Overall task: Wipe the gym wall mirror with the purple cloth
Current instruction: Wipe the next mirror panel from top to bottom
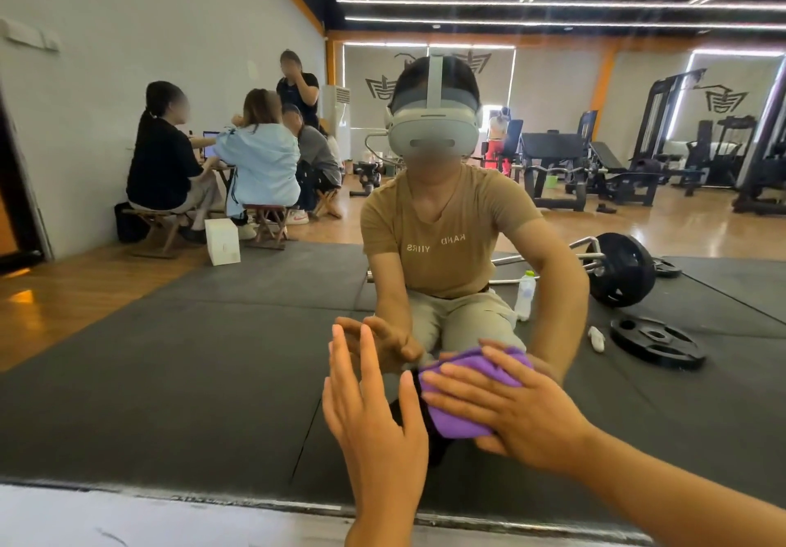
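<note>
Low on the gym wall mirror (212,355), close above its bottom edge, the right hand (510,410) presses a bunched, soft purple cloth (463,406) flat to the glass — fingers spread over it. The left hand (374,410) — fingers straight, holding nothing — stands just beside it. Wide smooth glass lies open above and leftward.

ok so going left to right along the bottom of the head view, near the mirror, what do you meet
left hand with straight fingers up by the mirror → purple cloth → right hand pressing the cloth flat → reflected weight plate
</note>
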